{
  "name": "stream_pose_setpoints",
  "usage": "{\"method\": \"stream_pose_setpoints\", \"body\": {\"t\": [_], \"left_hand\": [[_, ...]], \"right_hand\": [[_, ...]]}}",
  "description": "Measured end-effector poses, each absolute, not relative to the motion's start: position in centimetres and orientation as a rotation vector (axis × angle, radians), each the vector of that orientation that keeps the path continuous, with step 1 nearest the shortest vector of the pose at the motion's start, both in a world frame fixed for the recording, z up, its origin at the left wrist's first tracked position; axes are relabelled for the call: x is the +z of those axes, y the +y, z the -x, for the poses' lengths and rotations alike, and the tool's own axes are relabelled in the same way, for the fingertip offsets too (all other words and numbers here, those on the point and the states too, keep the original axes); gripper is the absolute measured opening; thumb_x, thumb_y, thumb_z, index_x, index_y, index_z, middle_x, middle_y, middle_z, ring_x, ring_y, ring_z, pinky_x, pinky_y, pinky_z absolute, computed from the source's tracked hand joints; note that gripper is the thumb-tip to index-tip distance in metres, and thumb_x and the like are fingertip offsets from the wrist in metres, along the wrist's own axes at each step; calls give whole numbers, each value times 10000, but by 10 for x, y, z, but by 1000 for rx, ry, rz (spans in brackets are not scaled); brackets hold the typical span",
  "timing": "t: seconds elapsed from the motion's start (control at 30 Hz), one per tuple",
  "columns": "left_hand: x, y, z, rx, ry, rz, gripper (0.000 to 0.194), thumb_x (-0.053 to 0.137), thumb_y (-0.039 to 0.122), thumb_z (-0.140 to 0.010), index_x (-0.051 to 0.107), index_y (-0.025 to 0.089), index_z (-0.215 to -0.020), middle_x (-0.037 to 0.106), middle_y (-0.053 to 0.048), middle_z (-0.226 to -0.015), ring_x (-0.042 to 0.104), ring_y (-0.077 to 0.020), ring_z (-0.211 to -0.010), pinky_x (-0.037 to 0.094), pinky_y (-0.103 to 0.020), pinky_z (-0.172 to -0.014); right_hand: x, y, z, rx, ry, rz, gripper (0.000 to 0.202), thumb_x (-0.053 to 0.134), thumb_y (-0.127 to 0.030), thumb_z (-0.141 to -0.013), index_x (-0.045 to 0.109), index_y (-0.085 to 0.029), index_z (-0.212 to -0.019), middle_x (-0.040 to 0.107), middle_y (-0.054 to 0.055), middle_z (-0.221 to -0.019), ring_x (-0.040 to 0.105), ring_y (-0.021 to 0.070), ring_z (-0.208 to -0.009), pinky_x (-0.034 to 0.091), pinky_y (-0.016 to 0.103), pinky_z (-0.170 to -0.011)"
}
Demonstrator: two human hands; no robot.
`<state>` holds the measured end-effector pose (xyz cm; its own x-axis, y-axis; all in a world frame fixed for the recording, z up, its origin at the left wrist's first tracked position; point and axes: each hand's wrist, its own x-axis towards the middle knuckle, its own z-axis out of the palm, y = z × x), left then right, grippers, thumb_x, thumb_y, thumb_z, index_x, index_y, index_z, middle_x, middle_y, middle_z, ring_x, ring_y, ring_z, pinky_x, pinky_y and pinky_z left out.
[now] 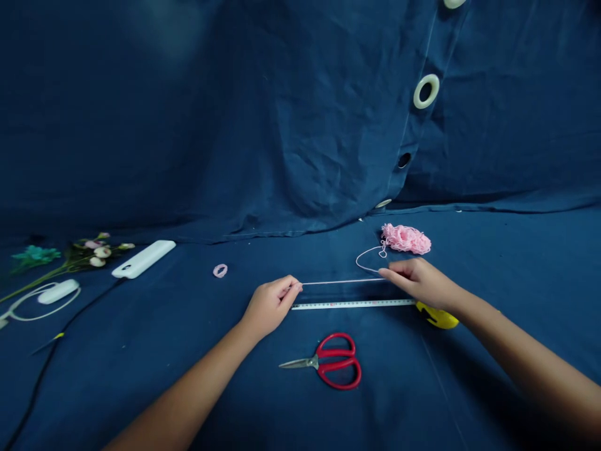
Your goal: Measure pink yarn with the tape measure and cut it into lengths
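A pink strand of yarn is stretched straight between my two hands. My left hand is closed, pinching one end of it. My right hand pinches the strand farther along, fingers closed. From there the yarn loops back to a loose pink yarn bundle behind my right hand. Just below the strand, and roughly parallel to it, lies the white blade of a tape measure. Its yellow case is partly hidden under my right hand. Red-handled scissors lie nearer to me, blades pointing left.
A small pink coil lies left of my left hand. Farther left are a white power strip with a black cord, a white device with a cable, and artificial flowers. A blue curtain hangs behind.
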<state>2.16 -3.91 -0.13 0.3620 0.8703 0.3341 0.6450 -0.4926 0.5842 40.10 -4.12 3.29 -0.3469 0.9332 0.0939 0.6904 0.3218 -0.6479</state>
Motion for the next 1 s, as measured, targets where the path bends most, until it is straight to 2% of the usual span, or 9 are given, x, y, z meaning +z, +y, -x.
{"method": "stream_pose_setpoints", "body": {"t": [0.17, 0.33, 0.67, 0.83, 0.9, 1.0], "left_hand": [[3, -38, -23, 886, 1297, -2301, 304, 504, 371, -1045, 682, 202, -866, 625, 8, -764, 552, -139, -670, 375, -271, -652], [6, -32, -22, 836, 1280, -2191, 318, 538, 389, -1026, 728, 207, -848, 655, -17, -851, 614, -173, -817, 429, -288, -752], [-1, -21, -16, 920, 1400, -2114, 271, 622, 447, -971, 764, 244, -861, 677, -35, -968, 623, -219, -978, 448, -350, -910], [3, -24, -13, 855, 1266, -2085, 232, 741, 464, -883, 783, 238, -848, 686, -41, -961, 640, -214, -935, 482, -354, -908], [5, -25, -12, 823, 1219, -2088, 245, 731, 470, -893, 792, 235, -866, 699, -45, -939, 643, -214, -919, 485, -352, -896], [8, -26, -12, 776, 1233, -2106, 317, 616, 471, -979, 778, 228, -854, 697, -40, -900, 632, -210, -921, 464, -342, -896]], "right_hand": [[20, -50, -423, 362, -2175, 1560, 538, 429, -605, -1032, 436, -219, -657, 449, -27, -587, 367, 137, -551, 271, 290, -558], [17, -45, -431, 144, -2188, 1598, 515, 408, -597, -1039, 489, -230, -687, 547, 0, -597, 463, 158, -554, 307, 297, -579], [3, -34, -459, 209, -2095, 1671, 545, 413, -643, -1018, 478, -231, -667, 530, -5, -562, 441, 156, -530, 299, 292, -553], [3, -33, -466, 288, -2036, 1716, 559, 404, -664, -1011, 488, -230, -669, 524, -7, -577, 445, 159, -548, 306, 295, -554], [4, -33, -467, 323, -2036, 1730, 560, 388, -662, -1015, 487, -231, -671, 528, -2, -587, 447, 164, -554, 304, 301, -552], [4, -34, -467, 358, -2034, 1739, 560, 404, -665, -1005, 469, -230, -658, 520, 0, -581, 437, 167, -552, 297, 308, -546]]}}
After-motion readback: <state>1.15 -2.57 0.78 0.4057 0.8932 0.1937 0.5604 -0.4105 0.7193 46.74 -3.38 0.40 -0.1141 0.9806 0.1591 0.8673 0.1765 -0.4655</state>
